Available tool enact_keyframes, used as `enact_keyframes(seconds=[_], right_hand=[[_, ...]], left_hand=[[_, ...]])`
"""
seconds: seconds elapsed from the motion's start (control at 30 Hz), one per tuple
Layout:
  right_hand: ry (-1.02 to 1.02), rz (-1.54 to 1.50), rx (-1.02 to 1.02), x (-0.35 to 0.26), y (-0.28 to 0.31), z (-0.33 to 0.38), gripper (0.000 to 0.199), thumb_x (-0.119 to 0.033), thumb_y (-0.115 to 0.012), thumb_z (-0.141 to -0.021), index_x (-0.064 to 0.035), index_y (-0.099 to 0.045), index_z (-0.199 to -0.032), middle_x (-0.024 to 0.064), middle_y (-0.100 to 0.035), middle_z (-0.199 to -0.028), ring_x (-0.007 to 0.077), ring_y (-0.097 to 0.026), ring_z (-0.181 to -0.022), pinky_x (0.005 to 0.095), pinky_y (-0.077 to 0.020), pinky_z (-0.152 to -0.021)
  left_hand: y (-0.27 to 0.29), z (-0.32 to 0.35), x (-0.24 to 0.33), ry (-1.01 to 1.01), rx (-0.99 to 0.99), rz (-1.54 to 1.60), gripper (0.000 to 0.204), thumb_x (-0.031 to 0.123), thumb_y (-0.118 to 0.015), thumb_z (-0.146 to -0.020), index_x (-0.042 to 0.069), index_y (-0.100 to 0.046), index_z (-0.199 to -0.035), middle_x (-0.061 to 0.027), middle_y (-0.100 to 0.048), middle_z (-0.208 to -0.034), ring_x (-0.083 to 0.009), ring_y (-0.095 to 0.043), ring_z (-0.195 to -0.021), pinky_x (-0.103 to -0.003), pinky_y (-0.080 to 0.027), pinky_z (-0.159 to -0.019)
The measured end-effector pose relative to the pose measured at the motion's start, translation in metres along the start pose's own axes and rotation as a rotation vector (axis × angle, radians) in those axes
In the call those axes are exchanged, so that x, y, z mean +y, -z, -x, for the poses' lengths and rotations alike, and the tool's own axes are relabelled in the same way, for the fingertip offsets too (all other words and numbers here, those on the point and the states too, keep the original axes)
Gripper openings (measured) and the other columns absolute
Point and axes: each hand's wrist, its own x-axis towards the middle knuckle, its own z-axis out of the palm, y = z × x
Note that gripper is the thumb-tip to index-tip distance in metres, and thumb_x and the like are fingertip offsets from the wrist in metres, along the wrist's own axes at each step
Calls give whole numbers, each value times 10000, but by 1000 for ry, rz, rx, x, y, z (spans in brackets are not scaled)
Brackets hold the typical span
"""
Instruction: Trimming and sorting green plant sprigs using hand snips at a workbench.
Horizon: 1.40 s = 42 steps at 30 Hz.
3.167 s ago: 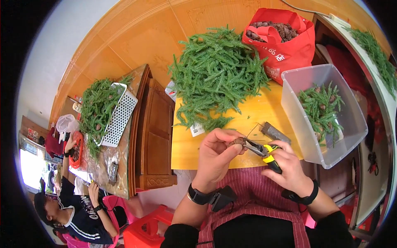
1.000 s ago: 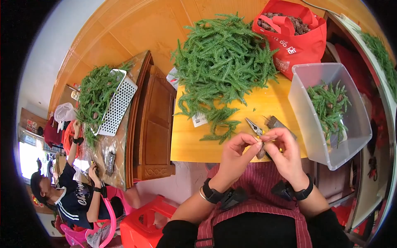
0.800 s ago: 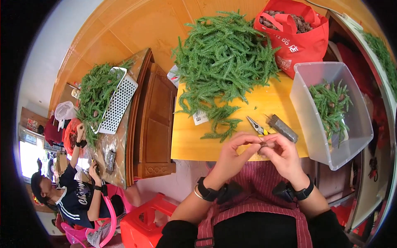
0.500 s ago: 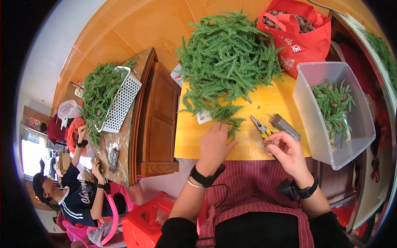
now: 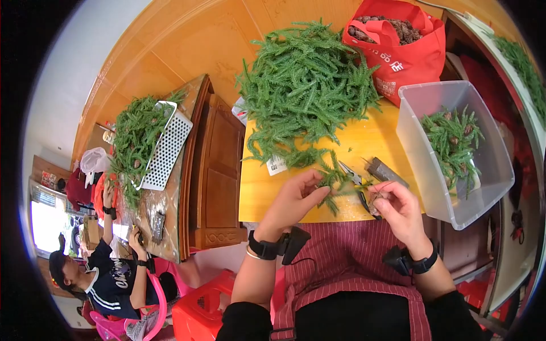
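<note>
Now the green sprig point(image 5: 335, 181) sits pinched in the left hand point(image 5: 293, 199) fingers point(image 5: 319, 193).

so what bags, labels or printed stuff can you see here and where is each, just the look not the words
Red bag: far right of the yellow table, open, white print on its side, brown bits inside.
Small label: white square with a dark pattern, on the table under the edge of the green sprigs.
Clear plastic bin: right, unlabelled.
</note>
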Motion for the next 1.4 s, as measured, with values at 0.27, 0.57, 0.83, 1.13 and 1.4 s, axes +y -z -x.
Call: enact_keyframes(seconds=[0.27,0.57,0.83,1.13,1.4], right_hand=[[206,177,-75,-14,0,4,156,-17,-564,-779,1,-547,-933,100,-587,-957,124,-554,-751,243,-457,-655],[372,447,-142,-31,-19,0,189,15,-627,-659,-8,-577,-839,189,-547,-1149,164,-596,-691,257,-473,-634],[429,561,-47,-23,-18,-3,216,-7,-660,-663,-10,-594,-868,172,-522,-1187,161,-594,-726,269,-479,-642],[522,745,37,-25,-22,-4,224,-20,-692,-643,-28,-622,-856,93,-544,-976,180,-572,-753,274,-475,-625],[493,741,71,-21,-25,-5,238,-15,-695,-636,-28,-629,-864,70,-510,-899,166,-543,-698,256,-459,-588]], left_hand=[[-12,15,22,-80,-95,303,190,21,-505,-854,8,-518,-1044,-33,-596,-982,-58,-533,-854,-199,-406,-717],[-19,13,17,-113,-137,276,147,28,-531,-835,6,-545,-980,-24,-598,-973,-53,-523,-859,-202,-420,-745],[-24,16,20,-129,-54,390,292,61,-493,-855,51,-408,-1134,-86,-606,-921,-120,-569,-772,-210,-433,-612],[-23,17,25,-111,-9,386,227,119,-512,-877,73,-414,-1076,-16,-534,-816,-69,-518,-618,-181,-392,-500],[-29,13,24,-137,71,502,155,120,-523,-879,45,-456,-996,-17,-512,-897,-67,-502,-603,-193,-417,-525]])
